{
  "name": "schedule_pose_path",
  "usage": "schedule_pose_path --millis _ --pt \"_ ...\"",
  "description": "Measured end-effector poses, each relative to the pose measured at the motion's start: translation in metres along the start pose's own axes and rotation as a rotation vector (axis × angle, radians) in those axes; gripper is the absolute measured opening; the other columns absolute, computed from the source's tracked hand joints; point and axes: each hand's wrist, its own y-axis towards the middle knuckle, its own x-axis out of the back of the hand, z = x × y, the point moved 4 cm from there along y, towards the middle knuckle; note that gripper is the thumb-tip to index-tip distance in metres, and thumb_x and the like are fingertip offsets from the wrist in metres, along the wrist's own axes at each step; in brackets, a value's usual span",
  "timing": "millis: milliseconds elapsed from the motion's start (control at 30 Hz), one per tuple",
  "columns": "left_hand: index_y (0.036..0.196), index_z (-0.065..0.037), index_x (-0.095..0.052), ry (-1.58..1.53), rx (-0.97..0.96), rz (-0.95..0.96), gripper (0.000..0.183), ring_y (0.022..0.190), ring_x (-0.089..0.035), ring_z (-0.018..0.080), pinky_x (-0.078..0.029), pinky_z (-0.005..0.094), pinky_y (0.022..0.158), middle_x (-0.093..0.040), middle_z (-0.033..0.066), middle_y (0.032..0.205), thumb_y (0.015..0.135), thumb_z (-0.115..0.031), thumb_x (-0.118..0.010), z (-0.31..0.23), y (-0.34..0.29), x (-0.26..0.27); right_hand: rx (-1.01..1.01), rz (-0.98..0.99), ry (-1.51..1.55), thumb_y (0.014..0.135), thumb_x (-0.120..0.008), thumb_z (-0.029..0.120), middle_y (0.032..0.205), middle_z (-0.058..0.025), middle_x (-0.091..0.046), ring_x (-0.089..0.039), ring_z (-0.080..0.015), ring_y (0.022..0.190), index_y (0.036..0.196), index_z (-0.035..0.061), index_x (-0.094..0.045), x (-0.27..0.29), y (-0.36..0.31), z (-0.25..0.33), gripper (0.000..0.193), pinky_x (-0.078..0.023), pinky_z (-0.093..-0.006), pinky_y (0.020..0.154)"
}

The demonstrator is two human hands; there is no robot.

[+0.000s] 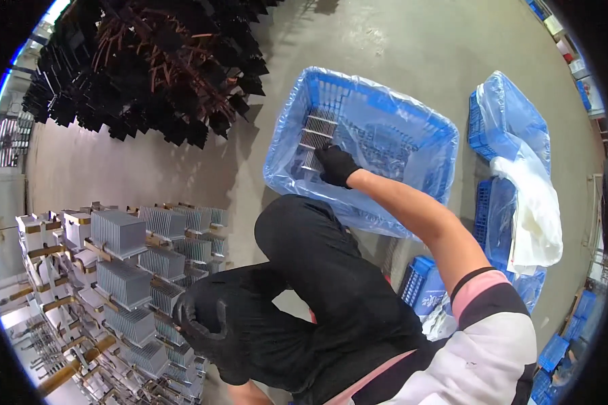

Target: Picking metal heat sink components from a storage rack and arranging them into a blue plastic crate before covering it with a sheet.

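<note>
One basket [378, 101], upper centre, holds about four metal blocks [319, 127]; the right hand [336, 165] reaches in, curled against them; left hand [206, 320], lower left. Neither's grip is clear.

"What does the floor [419, 47] show?"

"Smooth and grey-green, it spans the upper part of the scene, paler and glossier toward the left, with a soft shadow [245, 145] near the middle."

"And the light?"

"A bright strip [4, 89], white and blue, glows along the upper-left rim; whether lamp or window cannot be told."

"What lines the right?"

"Blue crates [554, 352] stand at lower right. Above them, a pale frame [593, 209] rises near the rim. Small boxes [554, 25] edge the upper-right corner, their contents indistinct."
</note>
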Motion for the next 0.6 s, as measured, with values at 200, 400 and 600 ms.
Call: schedule_pose_path --millis 200,400,600 --pt "0.117 -0.001 -0.057 0.038 -0.035 0.043 0.042 0.111 -0.054 0.0379 -0.039 0.048 0.102 -0.058 0.0193 0.118 0.086 -0.026 -0.073 -0.008 0.008 -0.007 -0.072 -0.036 0.002 0.071 -0.072 0.015 0.109 -0.0202 -0.058 -0.059 -0.0385 0.1 0.123 0.0084 -0.057 -0.063 0.036 -0.008 0.055 -0.051 -0.0502 0.083" --pt "0.117 -0.001 -0.057 0.077 -0.005 0.089 0.042 0.113 -0.053 0.0381 -0.038 0.0488 0.103 -0.058 0.0194 0.119 0.087 -0.026 -0.072 -0.013 0.012 -0.006 0.036 -0.065 -0.158 0.077 -0.066 0.014 0.12 -0.0156 -0.057 -0.059 -0.0375 0.103 0.128 0.0165 -0.057 -0.077 0.035 -0.013 0.052 -0.048 -0.0518 0.084" --pt "0.115 -0.001 -0.058 0.1 0.0 0.108 0.039 0.115 -0.053 0.037 -0.038 0.0486 0.103 -0.057 0.0197 0.122 0.087 -0.025 -0.071 -0.016 0.012 -0.004 -0.029 -0.013 -0.095 0.089 -0.053 0.018 0.14 -0.017 -0.05 -0.053 -0.0411 0.12 0.133 0.0197 -0.057 -0.081 0.031 -0.02 0.044 -0.037 -0.0645 0.099"
